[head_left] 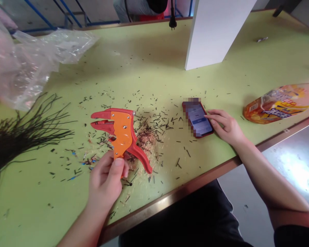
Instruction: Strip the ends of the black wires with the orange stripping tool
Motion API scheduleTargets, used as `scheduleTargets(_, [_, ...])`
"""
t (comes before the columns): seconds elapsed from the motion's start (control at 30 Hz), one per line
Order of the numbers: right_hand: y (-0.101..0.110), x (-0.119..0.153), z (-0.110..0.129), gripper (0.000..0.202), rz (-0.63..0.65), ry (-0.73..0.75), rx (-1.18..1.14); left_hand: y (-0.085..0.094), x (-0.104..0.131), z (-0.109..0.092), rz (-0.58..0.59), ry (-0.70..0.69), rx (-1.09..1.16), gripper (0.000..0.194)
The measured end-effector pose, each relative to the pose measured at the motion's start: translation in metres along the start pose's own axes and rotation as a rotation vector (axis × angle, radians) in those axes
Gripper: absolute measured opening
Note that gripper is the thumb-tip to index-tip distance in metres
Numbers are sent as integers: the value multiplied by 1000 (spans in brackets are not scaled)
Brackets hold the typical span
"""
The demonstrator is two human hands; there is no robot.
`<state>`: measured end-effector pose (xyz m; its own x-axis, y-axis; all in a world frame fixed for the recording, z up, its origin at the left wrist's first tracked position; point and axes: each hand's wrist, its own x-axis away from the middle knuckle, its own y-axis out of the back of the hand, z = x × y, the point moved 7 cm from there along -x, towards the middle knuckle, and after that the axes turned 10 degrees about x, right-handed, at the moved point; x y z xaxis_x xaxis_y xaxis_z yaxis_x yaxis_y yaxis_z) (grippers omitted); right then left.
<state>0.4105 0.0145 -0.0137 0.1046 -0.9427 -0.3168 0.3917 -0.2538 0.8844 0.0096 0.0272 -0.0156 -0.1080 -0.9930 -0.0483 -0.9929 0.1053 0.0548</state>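
My left hand [106,176] is closed round the orange handle of a wire stripper [123,133]. The tool's red jaws point left and stand apart with nothing between them, and its red lever sticks out to the right. My right hand [225,127] rests beside a phone [198,118] in a red case, with its fingers stretched out and a fingertip touching the lit screen. The phone lies flat on the green table. Under and around the stripper lie black insulation scraps [157,123] and a heap of copper-coloured wire strands [146,137].
A bundle of black wires [23,137] lies at the left, below clear plastic bags [41,58]. An orange drink bottle [280,103] lies on its side at the right. A white panel [216,31] stands upright at the back, near a hanging black plug [172,22]. Someone sits beyond the table.
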Motion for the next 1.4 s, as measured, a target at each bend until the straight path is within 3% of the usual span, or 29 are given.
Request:
scheduleTargets(0.83, [-2, 2, 0, 34, 42, 11, -22, -1, -2, -4, -21, -9, -3, 50])
scheduleTargets(1.4, [-3, 2, 1, 39, 85, -41, -1, 4, -2, -10, -126, 64, 12, 50])
